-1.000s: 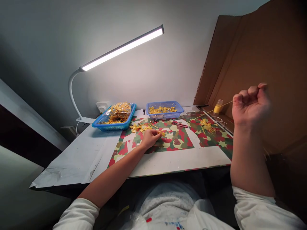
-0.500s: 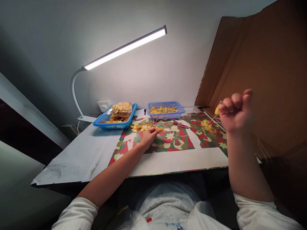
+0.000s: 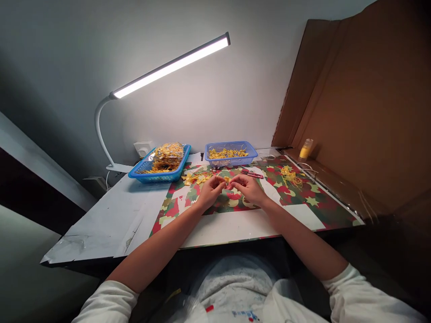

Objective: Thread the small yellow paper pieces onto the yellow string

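Observation:
My left hand [image 3: 211, 192] and my right hand [image 3: 248, 188] almost meet over the patterned mat [image 3: 232, 205]. A small yellow ribbon piece [image 3: 226, 180] is pinched in the fingers of my left hand. The fingertips of my right hand are closed at its right side, and what they grip is too small to make out. Just left of my hands, more yellow ribbon pieces [image 3: 198, 178] lie on the mat. Behind my right hand rests a pair of pink-handled snips [image 3: 253, 174].
A blue basket [image 3: 154, 179] with bagged yellow pieces stands back left, a purple-blue basket [image 3: 230, 160] behind the hands. Yellow thread [image 3: 291, 177] lies to the right, near a yellow-filled bottle [image 3: 306, 149]. A lamp [image 3: 171, 65] hangs above; cardboard [image 3: 367, 103] stands at right.
My right hand has come down from its raised spot at the right and now meets my left hand over the mat. The bottle and the thread behind it are now uncovered.

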A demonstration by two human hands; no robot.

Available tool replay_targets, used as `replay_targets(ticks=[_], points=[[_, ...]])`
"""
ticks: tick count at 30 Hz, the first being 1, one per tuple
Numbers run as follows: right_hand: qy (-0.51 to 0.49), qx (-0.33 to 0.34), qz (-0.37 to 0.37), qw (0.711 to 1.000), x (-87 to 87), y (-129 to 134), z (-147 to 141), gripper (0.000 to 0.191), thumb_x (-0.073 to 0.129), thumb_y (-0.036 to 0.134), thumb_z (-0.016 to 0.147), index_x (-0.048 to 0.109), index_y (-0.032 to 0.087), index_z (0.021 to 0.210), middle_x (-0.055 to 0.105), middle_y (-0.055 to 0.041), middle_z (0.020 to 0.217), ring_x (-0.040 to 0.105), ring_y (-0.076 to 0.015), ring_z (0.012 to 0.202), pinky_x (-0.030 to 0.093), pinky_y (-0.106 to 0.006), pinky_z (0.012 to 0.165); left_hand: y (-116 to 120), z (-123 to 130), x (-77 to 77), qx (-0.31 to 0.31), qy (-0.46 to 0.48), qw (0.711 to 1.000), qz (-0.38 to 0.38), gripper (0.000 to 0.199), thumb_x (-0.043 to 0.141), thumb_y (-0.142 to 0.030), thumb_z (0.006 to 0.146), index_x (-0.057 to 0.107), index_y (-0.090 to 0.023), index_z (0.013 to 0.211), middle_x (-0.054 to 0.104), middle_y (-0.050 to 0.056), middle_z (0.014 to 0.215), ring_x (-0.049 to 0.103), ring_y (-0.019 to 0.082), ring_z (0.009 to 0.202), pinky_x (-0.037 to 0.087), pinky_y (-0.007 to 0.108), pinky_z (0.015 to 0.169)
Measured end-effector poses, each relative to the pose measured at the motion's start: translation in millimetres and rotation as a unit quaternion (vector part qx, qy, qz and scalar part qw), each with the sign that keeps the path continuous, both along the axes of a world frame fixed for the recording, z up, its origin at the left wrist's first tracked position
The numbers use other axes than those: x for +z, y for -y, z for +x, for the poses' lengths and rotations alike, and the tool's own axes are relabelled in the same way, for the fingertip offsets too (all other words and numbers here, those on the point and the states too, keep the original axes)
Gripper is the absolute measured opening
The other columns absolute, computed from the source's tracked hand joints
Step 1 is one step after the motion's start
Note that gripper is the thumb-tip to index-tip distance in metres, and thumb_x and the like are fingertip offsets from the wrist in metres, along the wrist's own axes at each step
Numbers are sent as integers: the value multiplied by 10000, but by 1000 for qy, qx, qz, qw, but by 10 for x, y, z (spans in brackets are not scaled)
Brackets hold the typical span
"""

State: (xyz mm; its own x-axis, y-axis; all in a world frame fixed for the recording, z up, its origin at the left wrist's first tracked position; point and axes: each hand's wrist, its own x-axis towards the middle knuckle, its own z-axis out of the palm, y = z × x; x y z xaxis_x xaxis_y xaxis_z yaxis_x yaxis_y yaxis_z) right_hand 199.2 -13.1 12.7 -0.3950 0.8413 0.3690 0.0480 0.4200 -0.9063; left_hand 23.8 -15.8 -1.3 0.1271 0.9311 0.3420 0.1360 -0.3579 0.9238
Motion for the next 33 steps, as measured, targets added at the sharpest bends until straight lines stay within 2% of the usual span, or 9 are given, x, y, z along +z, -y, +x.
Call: replay_targets(ticks=[4,8,13,20,33], points=[[57,-47,4,997,-27,80,-5,205,528,375,846,586,187,792,624,5,624,566,-131,588,424,-258,582,-22,7,-40,6,5,1000,11,266,682,-372,683,521,-177,767,531,-19,703,473,95,609,378,220,562],[98,-77,22,992,-27,119,-34,179,501,333,854,568,193,765,596,14,602,525,-124,535,389,-252,544,-16,8,-48,0,7,1000,10,236,679,-332,682,515,-179,755,513,-28,694,452,88,595,372,218,561],[132,-93,51,986,-56,120,-73,165,480,299,861,555,193,759,586,12,602,506,-129,545,370,-257,563,-1,7,-33,-4,21,1000,13,190,662,-281,689,520,-173,751,504,-35,682,446,76,575,362,210,550],[127,-111,66,984,-93,111,-93,144,471,256,857,553,191,758,610,6,620,514,-128,559,362,-248,570,-5,10,-45,-20,28,999,9,187,646,-287,717,504,-179,771,540,-38,654,496,84,566,369,205,529],[128,-130,86,979,-112,110,-104,137,470,214,843,548,189,734,601,6,620,512,-127,570,361,-247,591,21,27,-45,-19,23,1000,4,257,687,-336,712,490,-181,773,449,-68,580,397,62,489,270,196,472]])
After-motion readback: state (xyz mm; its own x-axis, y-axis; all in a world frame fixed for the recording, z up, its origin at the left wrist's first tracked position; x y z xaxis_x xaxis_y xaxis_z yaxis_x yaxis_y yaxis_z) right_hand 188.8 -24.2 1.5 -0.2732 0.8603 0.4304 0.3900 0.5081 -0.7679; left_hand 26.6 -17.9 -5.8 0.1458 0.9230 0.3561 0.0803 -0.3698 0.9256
